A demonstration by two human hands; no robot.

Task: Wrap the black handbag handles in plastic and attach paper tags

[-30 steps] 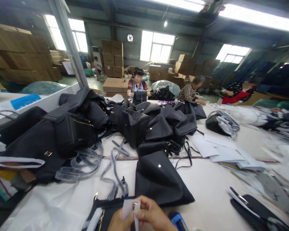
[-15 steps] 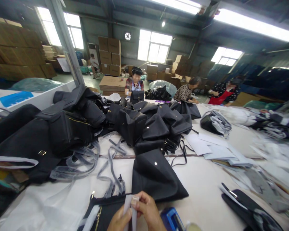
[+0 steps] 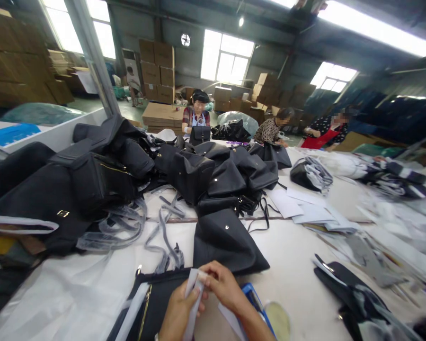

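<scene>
Both hands are low in the middle of the view, close together over a black bag (image 3: 159, 289) with a gold zipper. A folded white strip (image 3: 190, 312), perhaps paper or thin foam, runs upright between them. My left hand (image 3: 179, 303) is closed round its lower part, thumb on top. My right hand (image 3: 220, 284) pinches its upper end between thumb and fingers. Just beyond the fingertips, a black bag body (image 3: 227, 246) with a metal snap lies on the table. Below my right forearm sits a blue object (image 3: 257, 303), partly hidden, beside a pale round roll (image 3: 277, 319).
Black bags (image 3: 92, 184) are heaped across the far side and left. Plastic-wrapped straps (image 3: 163, 232) lie in front of them. White sheets (image 3: 315, 210) are stacked at right, near a black bag piece (image 3: 348, 289). Across the table, a person (image 3: 196, 116) handles a small bag.
My hands have risen slightly and drawn closer together on the strip. A loose white piece now shows under my right forearm. The view has tipped down a little.
</scene>
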